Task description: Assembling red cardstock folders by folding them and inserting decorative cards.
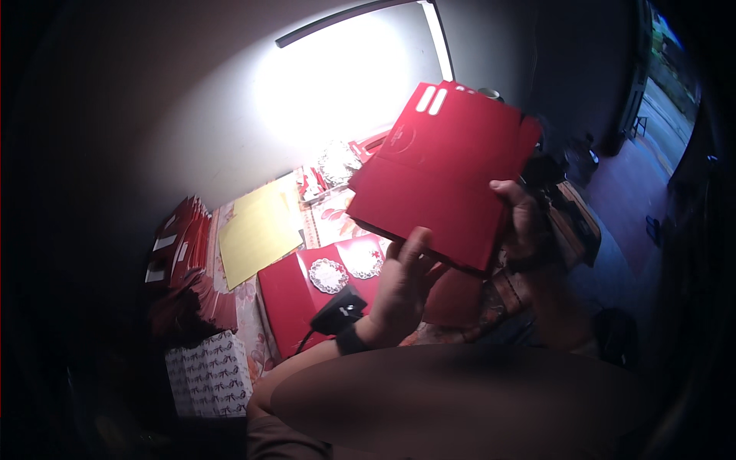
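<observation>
Both my hands hold a stack of red cardstock folders point(441, 172) up over the table, tilted, with two white slots near its top left corner. My left hand point(400, 287) grips its lower edge, thumb on the front face. At the right edge, my right hand point(523, 218) has its thumb on the front and its other fingers mostly hidden behind. Below lies an opened red folder point(284, 295) bearing two round white lacy medallions point(330, 276). A black device point(340, 310) with a cord sits by my left wrist, partly over that folder.
A yellow sheet point(259, 232) lies on the floral tablecloth point(247, 307). Several red folders point(188, 238) are piled at the left, above a white patterned box point(208, 376). A lit lamp point(349, 19) arches over the back. More lacy pieces point(337, 162) sit behind.
</observation>
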Available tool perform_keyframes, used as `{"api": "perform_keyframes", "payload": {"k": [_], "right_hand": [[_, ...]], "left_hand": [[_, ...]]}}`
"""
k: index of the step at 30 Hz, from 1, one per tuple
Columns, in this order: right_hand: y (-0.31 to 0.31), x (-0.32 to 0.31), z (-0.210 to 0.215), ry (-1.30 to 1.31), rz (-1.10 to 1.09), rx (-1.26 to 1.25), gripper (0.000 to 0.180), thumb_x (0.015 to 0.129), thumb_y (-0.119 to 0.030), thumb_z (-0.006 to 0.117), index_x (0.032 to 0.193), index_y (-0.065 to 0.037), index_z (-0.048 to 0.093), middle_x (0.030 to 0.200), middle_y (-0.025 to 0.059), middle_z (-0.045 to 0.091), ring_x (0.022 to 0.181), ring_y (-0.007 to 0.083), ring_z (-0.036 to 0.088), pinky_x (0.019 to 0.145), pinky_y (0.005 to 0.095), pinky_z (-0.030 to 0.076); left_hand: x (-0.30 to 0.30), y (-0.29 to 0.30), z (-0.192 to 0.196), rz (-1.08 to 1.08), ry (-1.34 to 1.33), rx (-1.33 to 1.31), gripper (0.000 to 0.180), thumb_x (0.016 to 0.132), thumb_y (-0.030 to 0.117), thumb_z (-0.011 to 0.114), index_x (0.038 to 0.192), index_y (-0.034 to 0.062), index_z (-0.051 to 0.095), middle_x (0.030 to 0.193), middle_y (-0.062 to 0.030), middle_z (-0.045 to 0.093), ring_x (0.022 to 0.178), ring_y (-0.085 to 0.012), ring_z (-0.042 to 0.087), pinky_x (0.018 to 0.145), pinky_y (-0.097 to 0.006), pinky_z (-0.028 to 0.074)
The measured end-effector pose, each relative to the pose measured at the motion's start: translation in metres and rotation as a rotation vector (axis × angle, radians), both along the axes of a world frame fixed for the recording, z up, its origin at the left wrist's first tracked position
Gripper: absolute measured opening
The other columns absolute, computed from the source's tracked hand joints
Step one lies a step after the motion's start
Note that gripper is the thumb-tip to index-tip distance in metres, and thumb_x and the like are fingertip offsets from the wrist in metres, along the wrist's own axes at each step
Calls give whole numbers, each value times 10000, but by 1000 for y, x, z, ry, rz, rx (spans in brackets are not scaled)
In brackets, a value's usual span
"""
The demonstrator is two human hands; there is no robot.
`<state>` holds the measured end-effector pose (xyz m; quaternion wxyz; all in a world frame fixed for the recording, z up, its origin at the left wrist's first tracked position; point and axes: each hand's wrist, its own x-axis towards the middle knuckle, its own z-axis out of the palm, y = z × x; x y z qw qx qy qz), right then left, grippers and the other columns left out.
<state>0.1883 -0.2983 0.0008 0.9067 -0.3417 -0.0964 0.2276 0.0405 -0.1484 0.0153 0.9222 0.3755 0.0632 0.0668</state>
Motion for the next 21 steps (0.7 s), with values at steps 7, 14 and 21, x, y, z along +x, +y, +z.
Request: {"api": "perform_keyframes", "payload": {"k": [7,14,21], "right_hand": [[-46,-1,25,-186,332,-116,314,821,-180,578,1070,10,560,817,87,628,801,141,626,740,301,524],[-23,-20,38,-317,376,-220,367,872,-122,537,1208,19,490,1018,59,623,866,136,612,798,260,485],[-26,7,4,-490,111,55,624,960,-509,331,1298,7,425,1246,141,538,1124,202,539,982,364,414]], "left_hand": [[21,92,5,-141,-19,64,1017,787,688,511,1413,-15,125,1408,-221,291,1264,-317,386,1023,-440,359],[17,83,-18,-261,-98,6,396,931,331,475,1173,21,527,1034,-100,625,956,-196,597,862,-326,475],[32,62,3,-172,-132,-227,327,934,269,442,1125,20,535,1095,-105,592,1021,-215,575,886,-349,478]]}}
